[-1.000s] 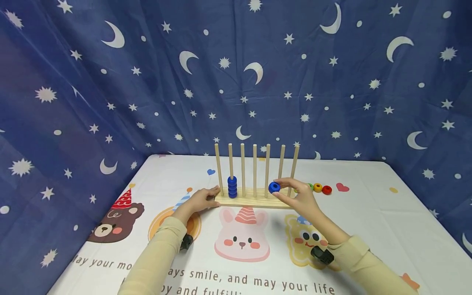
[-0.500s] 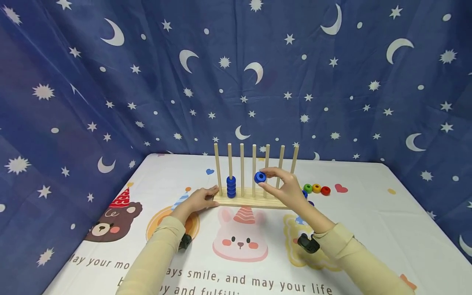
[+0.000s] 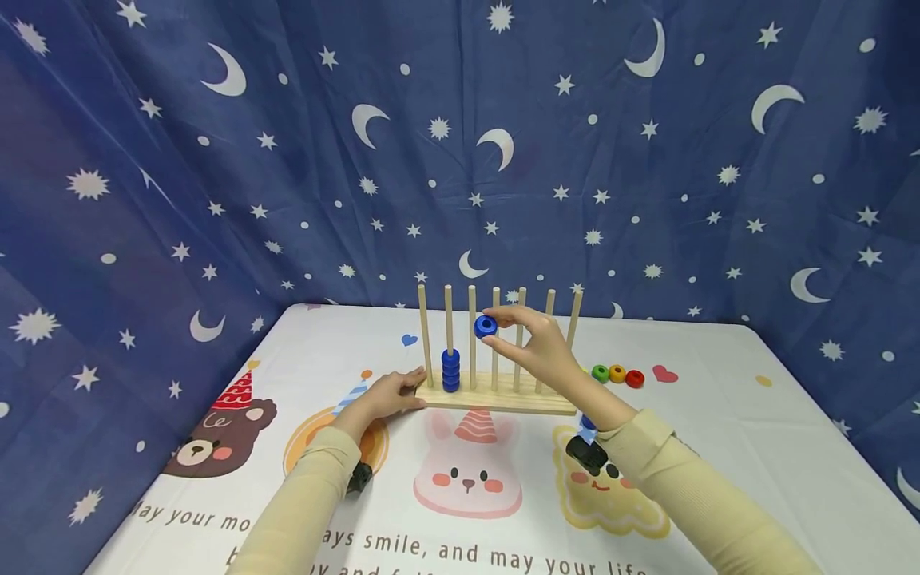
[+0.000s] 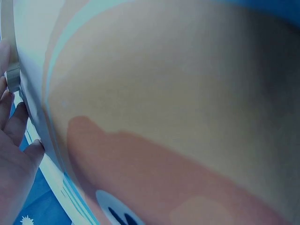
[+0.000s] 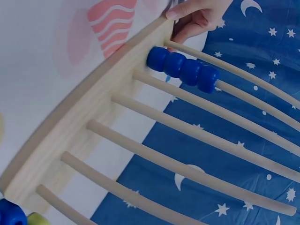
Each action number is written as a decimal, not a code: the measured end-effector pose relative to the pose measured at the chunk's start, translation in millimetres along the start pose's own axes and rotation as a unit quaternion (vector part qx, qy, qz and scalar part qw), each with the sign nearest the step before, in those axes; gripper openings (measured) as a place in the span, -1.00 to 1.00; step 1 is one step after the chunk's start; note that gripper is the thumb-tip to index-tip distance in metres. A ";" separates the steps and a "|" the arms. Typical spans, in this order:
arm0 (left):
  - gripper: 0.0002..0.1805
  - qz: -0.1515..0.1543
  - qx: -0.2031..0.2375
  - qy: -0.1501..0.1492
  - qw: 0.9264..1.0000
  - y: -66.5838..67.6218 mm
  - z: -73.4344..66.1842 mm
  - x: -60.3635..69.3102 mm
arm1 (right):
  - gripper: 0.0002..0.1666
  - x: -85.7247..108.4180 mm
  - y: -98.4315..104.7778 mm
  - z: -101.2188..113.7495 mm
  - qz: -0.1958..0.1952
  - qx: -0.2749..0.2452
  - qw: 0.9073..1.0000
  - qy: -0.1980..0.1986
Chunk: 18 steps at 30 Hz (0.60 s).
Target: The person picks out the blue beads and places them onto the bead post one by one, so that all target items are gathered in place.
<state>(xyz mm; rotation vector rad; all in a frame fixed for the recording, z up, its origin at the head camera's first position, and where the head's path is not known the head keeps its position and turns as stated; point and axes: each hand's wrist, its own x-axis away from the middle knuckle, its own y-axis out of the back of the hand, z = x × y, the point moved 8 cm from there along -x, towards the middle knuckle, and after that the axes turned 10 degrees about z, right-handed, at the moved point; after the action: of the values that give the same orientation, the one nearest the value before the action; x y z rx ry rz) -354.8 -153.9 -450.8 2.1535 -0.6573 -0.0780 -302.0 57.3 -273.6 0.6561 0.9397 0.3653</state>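
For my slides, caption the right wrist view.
Four blue beads on one peg of a wooden rack, left hand holding one end.

Seven wooden pegs [image 3: 495, 363] fence off the room behind the right hand [image 3: 542, 343].
We see open passage above their tips; four blue beads [image 3: 450, 371] fill one peg's lower part, and the left hand [image 3: 391, 395] blocks the base's [image 3: 496, 399] left end.

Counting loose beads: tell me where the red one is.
In the head view, the red bead lies on the table right of the rack, between the yellow bead and a printed heart.
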 end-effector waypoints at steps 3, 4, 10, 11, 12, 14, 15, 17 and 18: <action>-0.36 -0.002 -0.001 -0.003 1.000 -0.9 0.5 0.0 | -0.57 -6.8 -0.4 1.5 0.007 0.000 1.000 0.000; -0.36 -0.002 -0.002 -0.004 1.000 -1.3 0.2 -0.6 | -0.57 -8.9 0.4 1.8 0.008 0.001 1.000 -0.001; -0.36 0.000 -0.001 -0.005 1.000 -1.6 -1.2 -1.4 | -0.56 -24.0 1.5 3.1 0.035 -0.002 0.999 -0.006; -0.36 0.000 0.000 -0.004 1.000 -1.4 -1.4 -1.1 | -0.57 -26.8 1.3 3.8 0.041 -0.004 0.999 -0.006; -0.36 0.000 0.000 -0.003 1.000 -1.2 -1.3 -0.6 | -0.57 -29.7 1.2 4.4 0.045 -0.005 0.999 -0.005; -0.36 0.002 0.004 0.000 1.000 -1.1 -1.3 0.4 | -0.58 -35.5 1.3 5.2 0.050 -0.008 0.999 -0.005; -0.36 0.002 0.004 0.000 1.000 -1.2 -1.4 0.7 | -0.58 -38.4 1.8 6.2 0.052 -0.008 0.999 -0.004; -0.35 0.003 0.004 0.000 1.000 -1.1 -1.5 1.4 | -0.59 -44.0 3.0 7.7 0.054 -0.009 0.998 -0.008; -0.35 0.003 0.005 0.000 1.000 -0.9 -1.6 1.7 | -0.58 -46.8 3.4 8.4 0.056 -0.008 0.998 -0.011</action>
<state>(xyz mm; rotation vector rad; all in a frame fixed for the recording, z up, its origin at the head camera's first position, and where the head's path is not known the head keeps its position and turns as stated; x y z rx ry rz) -352.5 -153.1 -450.3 2.1605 -0.6647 -0.0731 -320.8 30.8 -238.6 0.6988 0.8802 0.4640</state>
